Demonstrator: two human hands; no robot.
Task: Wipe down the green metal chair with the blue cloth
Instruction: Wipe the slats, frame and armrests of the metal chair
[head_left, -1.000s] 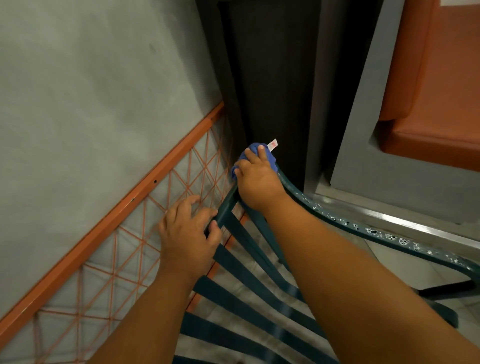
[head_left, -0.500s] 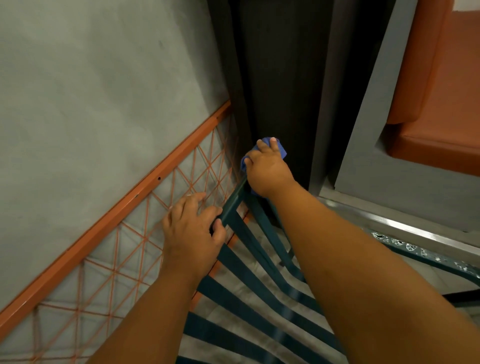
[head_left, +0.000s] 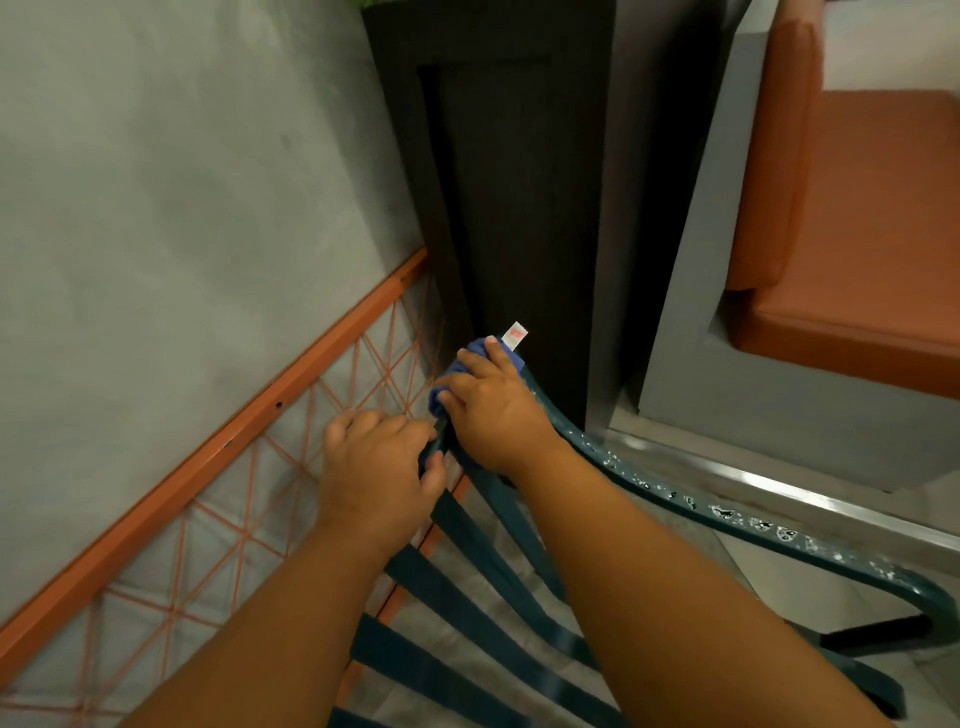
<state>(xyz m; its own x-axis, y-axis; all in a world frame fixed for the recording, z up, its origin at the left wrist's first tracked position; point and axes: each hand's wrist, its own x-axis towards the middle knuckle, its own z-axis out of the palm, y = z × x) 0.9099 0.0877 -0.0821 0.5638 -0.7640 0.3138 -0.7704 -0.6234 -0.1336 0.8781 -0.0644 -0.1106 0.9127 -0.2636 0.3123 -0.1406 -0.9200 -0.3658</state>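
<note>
Blue cloth bunched on the top corner of the green metal chair, pressed beneath the curled fingers of the right hand. Just beside it, the left hand grips the chair's frame, next to an orange lattice panel.

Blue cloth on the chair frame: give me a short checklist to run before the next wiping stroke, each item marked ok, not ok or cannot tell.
1. Blue cloth in the right hand: ok, fingers curl over it.
2. Cloth pressed on the green chair at its corner: ok.
3. Left hand steadying the frame: ok, its grip wraps the bar beside the right hand.
4. Path along the top rail free: ok, nothing lies on it.
5. Rail clean: not ok, white flecks cover it.
6. Cloth tag clear of the frame: ok, it sticks up.
</note>
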